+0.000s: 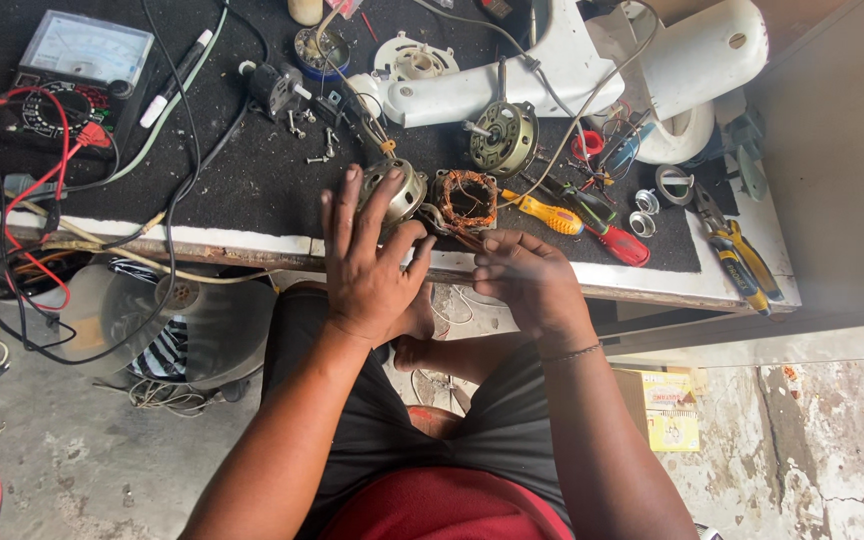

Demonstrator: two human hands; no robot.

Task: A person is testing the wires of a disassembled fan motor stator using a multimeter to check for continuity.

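Spread across the round metal motor cover [399, 190], our left hand [367, 262] rests open on it at frame centre, while our right hand [524, 278] pinches the wires just below the copper-wound stator [467, 198]. Right of these lie a yellow-handled screwdriver [544, 212] and a red-handled screwdriver [614, 240]; a multimeter [77, 62] sits upper left on the black workbench mat [242, 170].

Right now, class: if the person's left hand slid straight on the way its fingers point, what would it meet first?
The left hand already rests its fingertips on the round metal motor cover. Straight beyond that lie loose screws on the black mat, though depth is hard to judge.
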